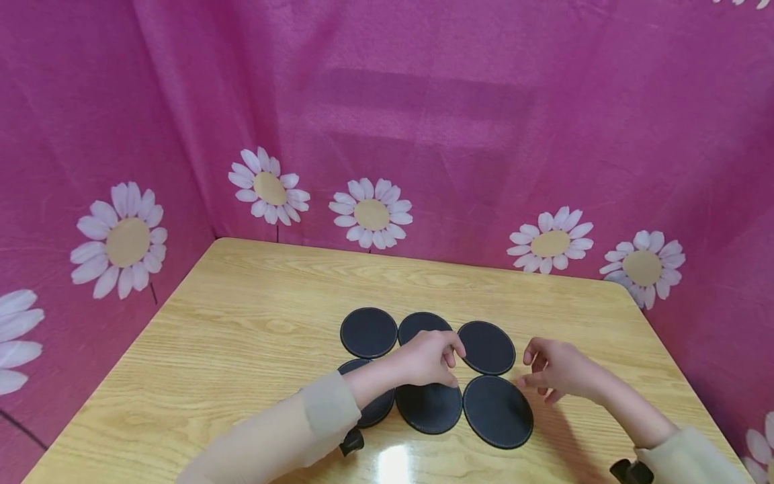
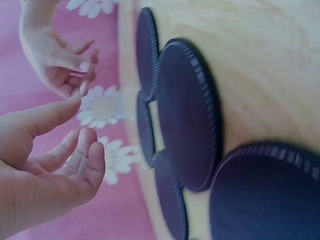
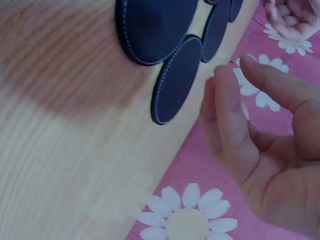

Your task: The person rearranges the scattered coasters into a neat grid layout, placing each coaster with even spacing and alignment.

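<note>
Several round black coasters with stitched rims lie flat, edge to edge, in two rows of three. The far row has a left coaster (image 1: pixel 368 333), a middle one partly covered, and a right coaster (image 1: pixel 487 347). In the near row, the right coaster (image 1: pixel 498 412) shows whole, while my left arm covers part of the left coaster (image 1: pixel 381 407). My left hand (image 1: pixel 428 359) hovers above the middle coasters, fingers loosely bent, holding nothing. To the right of the coasters is my right hand (image 1: pixel 561 368), raised over the table with relaxed fingers and nothing in them.
The coasters lie on a light wooden table (image 1: pixel 242 323) with rounded far corners. Pink cloth (image 1: pixel 423 134) printed with white daisies hangs behind it and on both sides. Dark wrist-worn devices show under both sleeves.
</note>
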`<control>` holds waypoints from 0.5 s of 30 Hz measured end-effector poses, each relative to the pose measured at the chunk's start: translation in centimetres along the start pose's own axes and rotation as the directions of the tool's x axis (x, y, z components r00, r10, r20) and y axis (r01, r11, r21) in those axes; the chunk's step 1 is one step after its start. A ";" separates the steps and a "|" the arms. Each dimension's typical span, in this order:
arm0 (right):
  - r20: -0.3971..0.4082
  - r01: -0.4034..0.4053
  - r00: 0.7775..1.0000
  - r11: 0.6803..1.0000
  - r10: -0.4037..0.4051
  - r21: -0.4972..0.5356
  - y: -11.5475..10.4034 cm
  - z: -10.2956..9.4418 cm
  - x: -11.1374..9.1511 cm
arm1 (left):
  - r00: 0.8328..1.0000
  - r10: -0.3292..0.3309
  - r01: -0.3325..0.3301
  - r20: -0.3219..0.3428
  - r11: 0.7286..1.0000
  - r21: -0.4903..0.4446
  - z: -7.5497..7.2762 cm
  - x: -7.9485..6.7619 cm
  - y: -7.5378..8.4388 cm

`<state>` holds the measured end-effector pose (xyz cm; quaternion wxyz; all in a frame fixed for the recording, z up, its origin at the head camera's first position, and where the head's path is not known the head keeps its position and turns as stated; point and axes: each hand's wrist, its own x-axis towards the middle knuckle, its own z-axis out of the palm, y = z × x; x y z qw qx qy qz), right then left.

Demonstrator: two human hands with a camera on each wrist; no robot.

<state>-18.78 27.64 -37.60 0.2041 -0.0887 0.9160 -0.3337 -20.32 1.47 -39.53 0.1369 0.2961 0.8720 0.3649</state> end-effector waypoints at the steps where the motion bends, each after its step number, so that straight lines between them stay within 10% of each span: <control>1: -0.025 0.029 0.999 1.000 -0.029 -0.010 -0.1 -0.1 0.0 | 1.000 0.004 -0.004 -0.008 1.000 -0.009 -0.5 -0.3 0.0; 8: -0.229 0.212 0.940 0.958 -0.254 -0.192 0.0 -0.8 0.5 | 0.994 -0.015 0.017 -0.108 1.000 0.018 -4.3 -2.8 -0.7; 15: -0.384 0.383 0.731 0.805 -0.564 -0.454 1.7 -1.7 1.5 | 0.948 0.005 0.025 -0.318 0.996 0.090 -7.6 -5.5 -3.4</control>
